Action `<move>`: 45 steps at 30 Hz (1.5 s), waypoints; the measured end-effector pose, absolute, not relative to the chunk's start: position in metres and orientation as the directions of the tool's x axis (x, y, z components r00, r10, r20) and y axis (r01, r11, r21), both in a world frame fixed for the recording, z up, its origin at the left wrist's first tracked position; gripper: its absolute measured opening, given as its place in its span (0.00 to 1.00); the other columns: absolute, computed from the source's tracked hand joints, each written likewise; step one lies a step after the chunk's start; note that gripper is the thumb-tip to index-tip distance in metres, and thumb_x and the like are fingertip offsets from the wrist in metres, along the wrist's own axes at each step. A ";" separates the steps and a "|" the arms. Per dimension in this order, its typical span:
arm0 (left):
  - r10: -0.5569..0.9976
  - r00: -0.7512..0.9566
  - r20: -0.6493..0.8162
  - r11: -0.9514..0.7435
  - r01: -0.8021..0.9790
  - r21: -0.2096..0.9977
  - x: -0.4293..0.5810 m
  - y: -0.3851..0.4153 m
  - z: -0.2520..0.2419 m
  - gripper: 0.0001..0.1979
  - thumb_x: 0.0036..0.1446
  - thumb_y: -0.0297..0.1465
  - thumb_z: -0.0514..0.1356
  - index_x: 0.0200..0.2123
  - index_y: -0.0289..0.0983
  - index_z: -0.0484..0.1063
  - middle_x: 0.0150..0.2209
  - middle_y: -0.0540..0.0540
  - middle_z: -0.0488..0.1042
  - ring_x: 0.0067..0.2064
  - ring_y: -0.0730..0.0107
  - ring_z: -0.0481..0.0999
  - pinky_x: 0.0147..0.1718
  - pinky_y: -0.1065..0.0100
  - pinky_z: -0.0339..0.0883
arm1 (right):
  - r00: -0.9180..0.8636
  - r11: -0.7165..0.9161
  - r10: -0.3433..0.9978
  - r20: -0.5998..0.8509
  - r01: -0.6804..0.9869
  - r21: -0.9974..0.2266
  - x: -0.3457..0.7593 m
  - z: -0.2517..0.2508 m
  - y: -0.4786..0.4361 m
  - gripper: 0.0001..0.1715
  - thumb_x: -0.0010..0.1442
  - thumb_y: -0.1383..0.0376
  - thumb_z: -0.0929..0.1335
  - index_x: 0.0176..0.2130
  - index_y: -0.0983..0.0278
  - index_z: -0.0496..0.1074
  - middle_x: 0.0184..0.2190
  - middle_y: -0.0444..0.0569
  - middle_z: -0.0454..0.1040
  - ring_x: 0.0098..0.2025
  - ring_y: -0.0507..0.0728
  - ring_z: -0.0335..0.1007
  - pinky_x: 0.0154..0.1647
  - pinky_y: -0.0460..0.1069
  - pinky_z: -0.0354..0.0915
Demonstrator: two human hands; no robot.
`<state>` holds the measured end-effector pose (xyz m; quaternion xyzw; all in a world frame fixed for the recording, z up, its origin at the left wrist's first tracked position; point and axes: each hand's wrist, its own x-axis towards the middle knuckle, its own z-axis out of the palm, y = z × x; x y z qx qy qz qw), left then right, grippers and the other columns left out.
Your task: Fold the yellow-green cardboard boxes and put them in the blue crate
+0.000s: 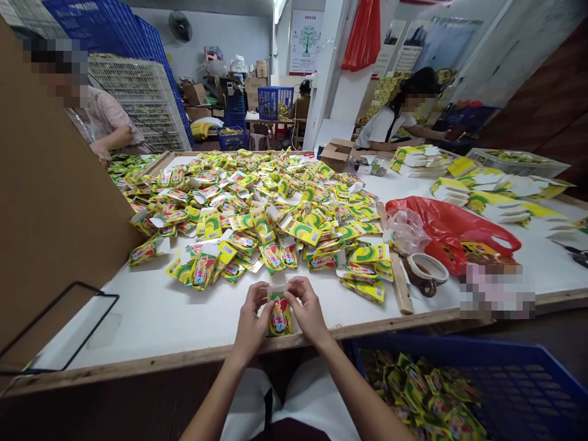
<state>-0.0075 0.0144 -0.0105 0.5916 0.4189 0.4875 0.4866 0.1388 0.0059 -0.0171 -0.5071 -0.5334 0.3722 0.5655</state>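
Upright at the table's front edge stands a small yellow and green box [279, 317] with its white top flap at the upper end. My left hand [253, 312] pinches the box's left side near the top. On the other side, my right hand [307, 306] grips the upper right corner, fingers curled at the flap. Just beyond both hands lies a wide heap of similar small boxes [264, 226], many with white flaps sticking out. The lower end of the held box is close to the wooden edge strip.
A blue basket [514, 367] holding many packets stands below the table at right. On the table's right are a wooden strip [402, 285], a brown and white cup [427, 272], a red plastic bag [452, 226] and flat cartons [487, 193]. Cardboard [59, 202] rises at left. Two people sit opposite.
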 end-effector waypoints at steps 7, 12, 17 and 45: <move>0.972 0.170 0.161 -0.176 0.077 0.981 -0.006 0.013 -0.008 0.08 0.56 0.33 0.58 0.35 0.35 0.72 0.37 0.44 0.75 0.41 0.65 0.75 0.43 0.65 0.68 | 0.075 0.274 0.953 0.293 0.201 -0.941 0.137 -0.009 0.000 0.08 0.58 0.62 0.67 0.34 0.63 0.76 0.35 0.50 0.76 0.40 0.56 0.72 0.41 0.49 0.66; 0.990 0.103 0.100 -0.108 0.077 0.991 -0.003 0.016 -0.007 0.10 0.53 0.35 0.60 0.37 0.35 0.73 0.34 0.46 0.76 0.35 0.67 0.74 0.36 0.69 0.68 | 0.122 0.204 0.963 0.240 0.256 -0.945 0.135 -0.004 0.006 0.09 0.58 0.61 0.67 0.33 0.64 0.75 0.31 0.49 0.76 0.33 0.55 0.71 0.37 0.49 0.66; 0.994 0.089 0.064 -0.071 0.083 0.994 -0.003 0.025 -0.008 0.10 0.53 0.36 0.60 0.34 0.35 0.73 0.28 0.48 0.74 0.30 0.70 0.72 0.31 0.71 0.66 | 0.115 0.153 0.975 0.190 0.270 -0.950 0.136 0.000 0.014 0.11 0.57 0.60 0.67 0.30 0.65 0.74 0.26 0.47 0.75 0.28 0.54 0.69 0.32 0.47 0.66; 0.985 0.173 -0.025 0.032 -0.037 0.999 -0.012 0.031 -0.013 0.07 0.47 0.33 0.63 0.29 0.34 0.74 0.26 0.48 0.75 0.28 0.70 0.72 0.30 0.71 0.65 | 0.090 0.124 0.987 0.131 0.079 -0.989 0.134 -0.015 0.001 0.09 0.57 0.60 0.68 0.36 0.64 0.72 0.30 0.46 0.74 0.32 0.55 0.70 0.35 0.47 0.66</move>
